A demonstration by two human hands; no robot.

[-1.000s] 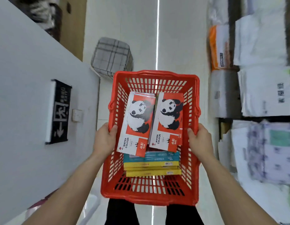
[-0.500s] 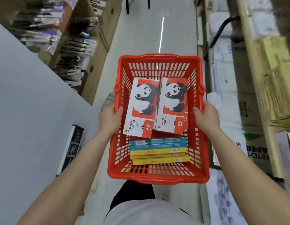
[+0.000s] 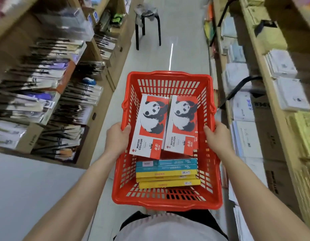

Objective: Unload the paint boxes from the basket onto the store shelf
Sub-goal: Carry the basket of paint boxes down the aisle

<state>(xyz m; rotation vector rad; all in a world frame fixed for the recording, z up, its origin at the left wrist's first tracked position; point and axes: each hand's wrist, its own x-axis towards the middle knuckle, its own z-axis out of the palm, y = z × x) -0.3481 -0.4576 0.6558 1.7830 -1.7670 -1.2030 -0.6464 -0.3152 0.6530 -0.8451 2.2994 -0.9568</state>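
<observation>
I carry a red plastic basket [image 3: 168, 79] in front of me. My left hand [image 3: 116, 138] grips its left rim and my right hand [image 3: 218, 138] grips its right rim. Inside, two red-and-white panda watercolour boxes lie side by side, the left panda box [image 3: 149, 126] and the right panda box [image 3: 182, 123]. Under them, toward me, sits a stack of flat teal and yellow paint boxes [image 3: 167, 174]. Store shelves [image 3: 265, 94] run along the right of the aisle.
Wooden shelves of brushes and packets [image 3: 51, 94] line the left of the narrow aisle. Stacks of paper pads [image 3: 242, 136] fill the right shelves. A black stool [image 3: 148, 23] stands in the aisle ahead. A pale wall [image 3: 29, 197] is at the near left.
The view has swung up from the floor and wall to the aisle, with shelves appearing on both sides. The basket stays held in both hands; its boxes have not shifted.
</observation>
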